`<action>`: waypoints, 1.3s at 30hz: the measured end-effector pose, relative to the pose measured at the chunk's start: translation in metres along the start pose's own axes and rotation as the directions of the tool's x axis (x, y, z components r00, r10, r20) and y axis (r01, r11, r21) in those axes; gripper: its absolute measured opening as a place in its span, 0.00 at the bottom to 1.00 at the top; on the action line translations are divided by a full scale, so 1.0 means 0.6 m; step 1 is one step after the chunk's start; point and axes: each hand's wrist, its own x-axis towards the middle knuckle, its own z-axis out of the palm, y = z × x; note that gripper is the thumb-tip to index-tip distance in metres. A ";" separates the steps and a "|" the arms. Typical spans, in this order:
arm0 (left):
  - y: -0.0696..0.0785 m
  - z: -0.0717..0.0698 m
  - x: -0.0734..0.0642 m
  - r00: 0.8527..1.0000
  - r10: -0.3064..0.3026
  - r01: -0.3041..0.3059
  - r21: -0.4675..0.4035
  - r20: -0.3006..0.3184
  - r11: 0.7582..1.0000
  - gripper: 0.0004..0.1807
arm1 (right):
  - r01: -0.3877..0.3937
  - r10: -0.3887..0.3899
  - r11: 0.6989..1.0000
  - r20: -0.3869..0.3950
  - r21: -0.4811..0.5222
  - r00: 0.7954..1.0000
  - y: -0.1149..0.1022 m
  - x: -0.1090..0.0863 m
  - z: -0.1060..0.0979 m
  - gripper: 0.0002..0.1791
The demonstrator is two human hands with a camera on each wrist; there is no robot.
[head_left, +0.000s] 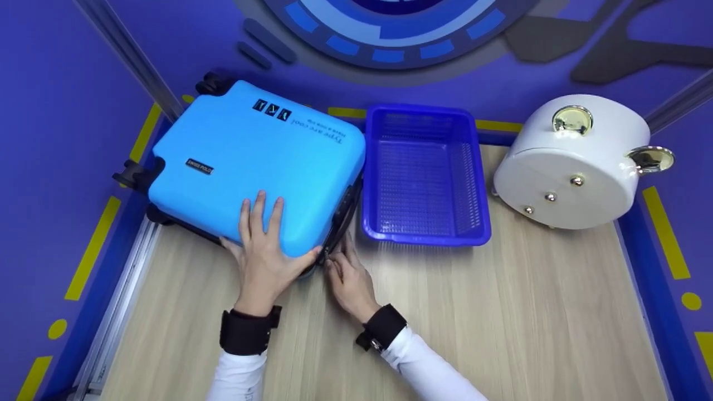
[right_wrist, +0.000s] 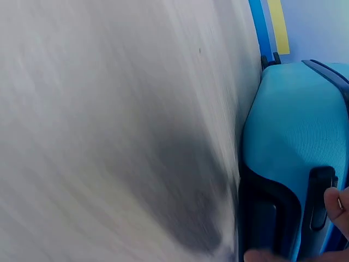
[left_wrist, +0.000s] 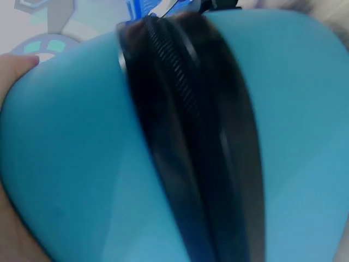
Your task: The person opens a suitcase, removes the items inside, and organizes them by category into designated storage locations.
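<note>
A light-blue hard-shell suitcase (head_left: 250, 150) lies flat on the wooden table, its black wheels at the far left. My left hand (head_left: 260, 259) rests on its near corner, fingers spread over the top and thumb along the edge. A black zipper (left_wrist: 180, 82) runs round the suitcase's side in the left wrist view. Beside the handle side, my right hand (head_left: 353, 284) has bent fingers at the zipper edge. In the right wrist view its fingers (right_wrist: 339, 215) pinch a small zipper pull, mostly hidden, near a black side handle (right_wrist: 322, 199).
A blue plastic basket (head_left: 426, 240) stands right of the suitcase, close against it. Farther right is a white round pot-like container (head_left: 562, 167) with gold handles and knobs. Blue-purple panels (head_left: 50, 139) enclose the table (head_left: 501, 323) at the back and sides.
</note>
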 end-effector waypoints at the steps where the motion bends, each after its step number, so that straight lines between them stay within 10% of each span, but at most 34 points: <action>1: -0.001 -0.005 0.000 0.999 0.010 -0.010 -0.013 0.035 1.000 0.65 | 0.006 -0.006 1.000 -0.006 0.013 1.000 0.001 -0.001 0.000 0.05; 8: -0.030 -0.052 0.005 0.962 0.062 -0.064 0.001 0.265 0.998 0.71 | 0.025 -0.027 0.991 0.015 0.128 1.000 0.016 0.004 -0.008 0.06; 18: -0.061 -0.037 -0.004 0.973 0.221 -0.228 0.114 0.072 0.967 0.69 | -0.082 0.042 0.962 0.156 0.262 0.987 0.039 0.021 -0.027 0.10; 25: -0.037 -0.013 -0.014 0.979 0.202 -0.190 0.217 -0.036 0.958 0.69 | -0.105 0.046 0.941 0.185 0.323 0.982 0.052 0.036 -0.029 0.10; 39: -0.023 -0.017 -0.014 0.993 0.095 -0.105 0.155 0.071 0.982 0.68 | -0.103 0.057 0.941 0.147 0.323 0.987 0.060 0.045 -0.019 0.08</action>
